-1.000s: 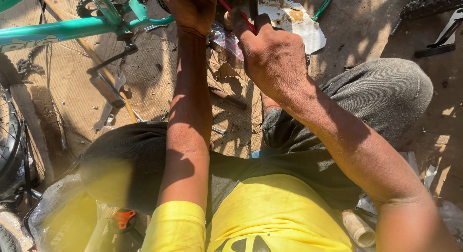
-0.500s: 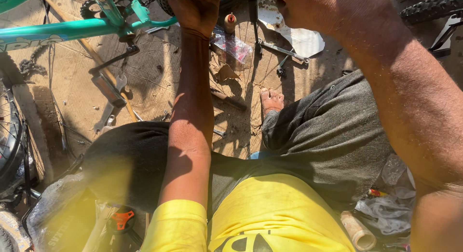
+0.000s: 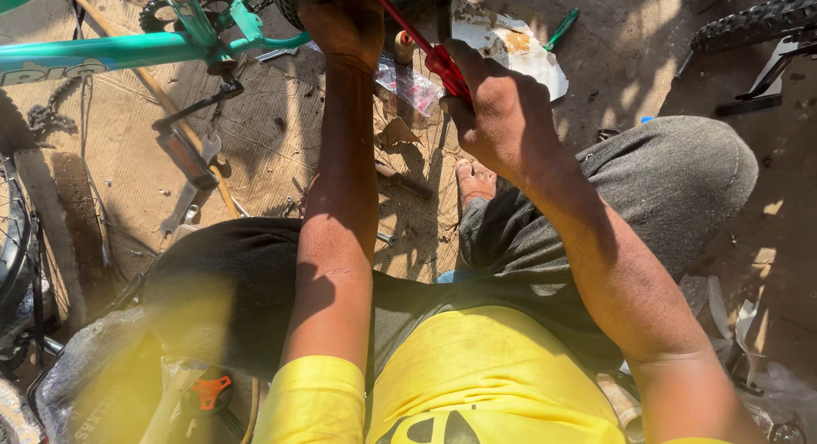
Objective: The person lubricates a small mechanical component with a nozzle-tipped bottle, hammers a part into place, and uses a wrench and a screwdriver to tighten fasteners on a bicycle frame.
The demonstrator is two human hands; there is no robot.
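My left hand (image 3: 342,20) reaches up to the top edge of the view, closed around a dark part of a teal bicycle frame (image 3: 128,48) near its chainring (image 3: 157,14). A little lower and to the right, my right hand (image 3: 502,112) grips the red handles of a tool (image 3: 438,61), which angle up toward the same spot. The tool's head is cut off by the top of the frame. I sit on the ground with grey trousers (image 3: 647,189) and a yellow shirt (image 3: 477,376); one bare foot (image 3: 475,180) shows between my arms.
Flattened cardboard (image 3: 255,146) covers the ground, with a wrench (image 3: 183,202), a wooden stick (image 3: 183,129) and a loose chain (image 3: 47,116) on it. A crumpled paper (image 3: 511,44) and green screwdriver (image 3: 562,27) lie ahead. A tyre (image 3: 753,23) is at top right, a wheel (image 3: 17,240) at left.
My right hand swung up and out of the top of the view, then came back down holding the red-handled tool. The left hand has stayed on the bicycle.
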